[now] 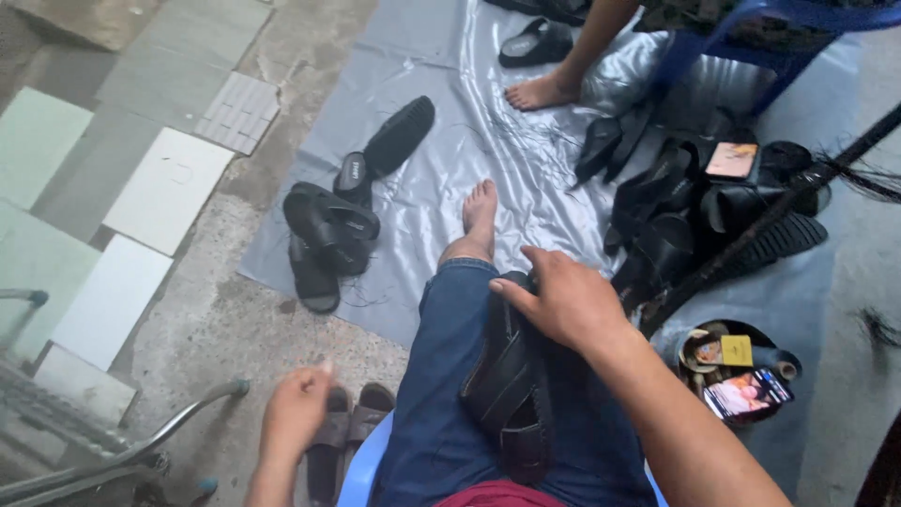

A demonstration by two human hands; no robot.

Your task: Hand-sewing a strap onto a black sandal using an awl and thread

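The right hand [563, 302] lies flat on a black strapped sandal [511, 385] on the lap, gripping nothing. The left hand [298, 411], loosely curled and empty, hangs over bare rough concrete [225, 329]. Beyond lies glossy grey sheeting [422, 56].

A sandal [507, 385] lay on the person's lap under the right hand [563, 300], with a sandal pile [333, 230] left and another pile [694, 216] right.
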